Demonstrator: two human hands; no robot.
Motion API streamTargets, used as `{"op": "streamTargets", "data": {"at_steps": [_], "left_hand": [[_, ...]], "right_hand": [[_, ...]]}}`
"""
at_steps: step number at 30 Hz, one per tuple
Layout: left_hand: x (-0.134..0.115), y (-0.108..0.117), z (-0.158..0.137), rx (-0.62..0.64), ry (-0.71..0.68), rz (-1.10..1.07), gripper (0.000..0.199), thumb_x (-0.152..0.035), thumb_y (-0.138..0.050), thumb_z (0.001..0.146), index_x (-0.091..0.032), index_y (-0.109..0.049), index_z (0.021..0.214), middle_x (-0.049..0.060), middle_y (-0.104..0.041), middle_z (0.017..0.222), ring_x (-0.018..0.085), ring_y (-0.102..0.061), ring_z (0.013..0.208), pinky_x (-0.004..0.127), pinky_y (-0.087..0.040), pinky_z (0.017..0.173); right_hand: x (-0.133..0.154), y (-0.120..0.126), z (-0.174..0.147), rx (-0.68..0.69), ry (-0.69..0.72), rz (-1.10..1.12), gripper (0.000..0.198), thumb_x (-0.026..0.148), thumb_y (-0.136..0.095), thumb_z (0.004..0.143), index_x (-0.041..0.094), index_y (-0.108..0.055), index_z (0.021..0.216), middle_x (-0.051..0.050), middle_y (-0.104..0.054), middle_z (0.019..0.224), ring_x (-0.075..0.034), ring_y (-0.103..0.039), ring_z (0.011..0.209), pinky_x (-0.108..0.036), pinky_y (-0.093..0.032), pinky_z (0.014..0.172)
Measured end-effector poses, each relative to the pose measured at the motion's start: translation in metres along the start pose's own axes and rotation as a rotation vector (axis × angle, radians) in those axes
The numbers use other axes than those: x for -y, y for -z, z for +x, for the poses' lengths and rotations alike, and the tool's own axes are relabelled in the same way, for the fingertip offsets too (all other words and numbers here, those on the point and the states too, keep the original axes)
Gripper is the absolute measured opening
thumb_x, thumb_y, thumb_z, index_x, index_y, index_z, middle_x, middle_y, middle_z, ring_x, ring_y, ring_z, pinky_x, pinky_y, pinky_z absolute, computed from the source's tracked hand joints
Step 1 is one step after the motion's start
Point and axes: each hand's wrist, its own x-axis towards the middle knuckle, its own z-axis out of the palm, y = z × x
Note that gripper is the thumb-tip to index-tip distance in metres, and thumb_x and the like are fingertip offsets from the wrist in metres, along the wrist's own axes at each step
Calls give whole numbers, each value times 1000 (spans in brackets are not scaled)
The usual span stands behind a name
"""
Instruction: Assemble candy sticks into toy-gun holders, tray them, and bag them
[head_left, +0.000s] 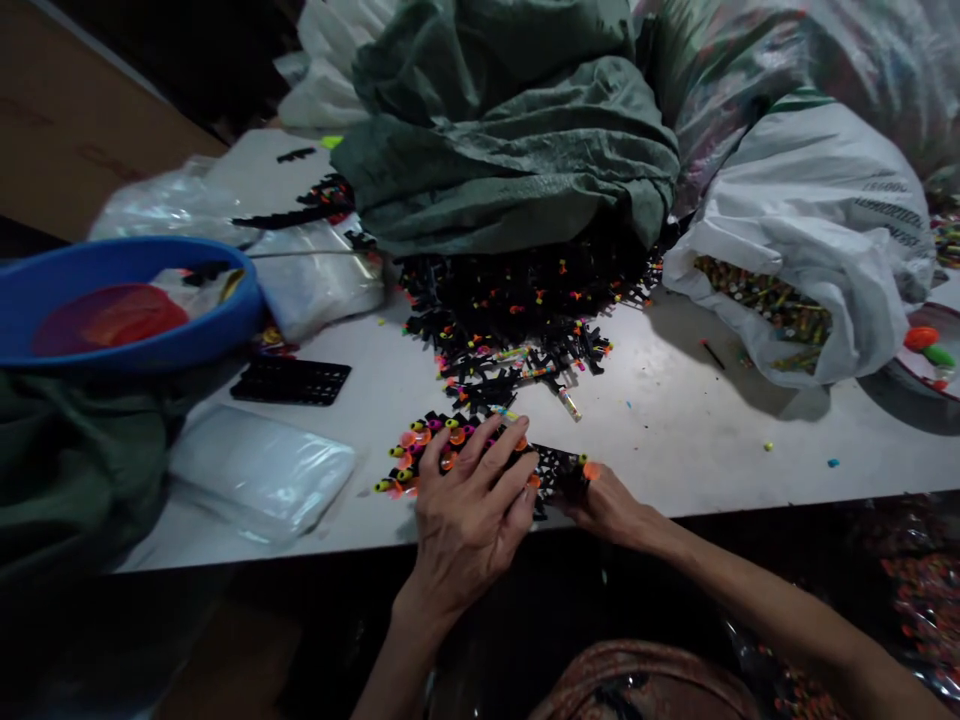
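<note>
My left hand [469,500] lies spread, palm down, over a cluster of small black plastic pieces with orange, pink and yellow-green tips [409,450] near the table's front edge. Its palm hides part of them. At the right end of that cluster, my right hand [609,508] is closed on a black perforated rack [556,468], though its fingertips are partly hidden. Just beyond both hands spreads a heap of similar black pieces [517,310], which look like tiny toy guns. A clear tube with coloured bits [569,404] lies at the heap's near side.
A dark green sack [517,140] slumps behind the heap. To the left are a blue basin [247,315], a black perforated plate [291,382] and clear plastic bags [262,470]. On the right stand a white sack of small sticks [840,220] and a bowl [946,375].
</note>
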Motion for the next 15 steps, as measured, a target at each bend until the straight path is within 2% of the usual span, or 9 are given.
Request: {"op": "streamTargets", "data": {"at_steps": [3,5,7,9,11,13,15], "left_hand": [[1,1,-2,1,18,24,23,-28,-49,88,-24,-62,106,4,-56,131,25,-47,124,52,-23,107],[1,2,-3,10,20,36,28,-32,-44,91,-25,-60,114,4,-54,132,26,-44,127,53,-21,108],[0,5,-4,9,7,47,36,-38,-39,93,-25,-55,122,5,-51,135,27,-40,130,55,-17,109],[-3,6,-3,7,-2,71,44,-46,-39,91,-25,-52,127,7,-48,138,30,-37,132,58,-15,109],[-8,6,-2,21,14,96,46,-50,-45,88,-25,-54,125,8,-48,138,31,-37,131,58,-16,108],[-12,5,0,45,43,102,39,-44,-49,87,-24,-59,118,7,-50,136,31,-39,130,57,-19,108],[-13,4,0,56,53,90,33,-37,-48,87,-23,-61,114,6,-52,135,30,-40,129,56,-21,109]], "right_hand": [[9,8,6,115,-21,-265,19,10,-51,79,12,-60,96,-11,-63,96,-15,-56,73,-24,-39,63],[9,21,19,266,-17,-258,16,16,-56,78,12,-61,93,-8,-65,89,-15,-56,70,-23,-38,60],[4,42,40,324,-20,-229,21,24,-63,74,13,-62,93,-6,-66,86,-15,-57,71,-22,-39,60],[-3,62,66,152,-122,-306,32,27,-64,74,12,-60,103,-11,-65,100,-20,-59,84,-24,-41,66],[-10,78,87,-13,-262,-387,36,23,-62,75,10,-58,108,-18,-62,111,-25,-59,95,-29,-42,71],[-18,86,96,-14,-335,-400,28,18,-61,72,9,-61,99,-18,-65,104,-26,-61,91,-30,-43,70],[-28,88,89,43,-357,-277,14,19,-58,72,10,-63,82,-12,-68,82,-20,-63,72,-26,-44,61]]}}
